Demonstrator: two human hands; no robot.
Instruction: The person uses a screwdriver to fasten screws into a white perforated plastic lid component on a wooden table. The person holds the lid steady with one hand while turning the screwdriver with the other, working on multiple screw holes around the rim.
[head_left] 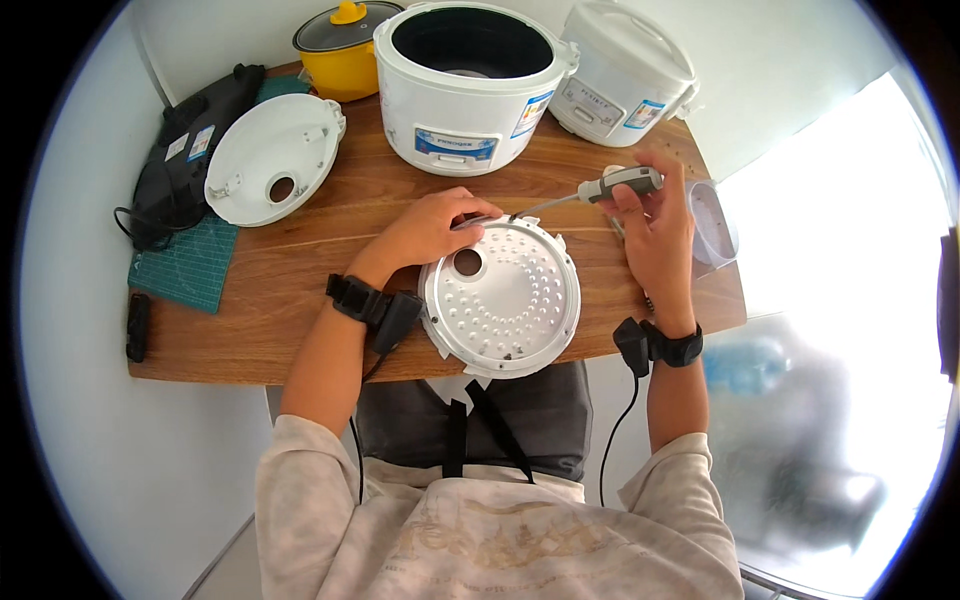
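A round silver-white rice cooker inner lid [515, 310], dimpled and with one round hole, lies at the table's front edge. My left hand [440, 228] grips its far left rim, thumb and fingers close to the screwdriver's tip. In my right hand [655, 225] is a screwdriver [620, 184] with a grey and white handle, held at a slant. Its shaft points left and its tip meets the lid's far rim, beside my left fingers. Whether a screw sits under the tip is too small to tell. A few dark screw spots show on the near rim.
Behind stand an open white rice cooker [460, 110], a closed white rice cooker [625, 75] and a yellow pot [342, 70]. A white outer lid [270, 150] lies at left near a black bag [180, 150] and a green cutting mat [185, 265]. A clear plastic tub [712, 225] sits at right.
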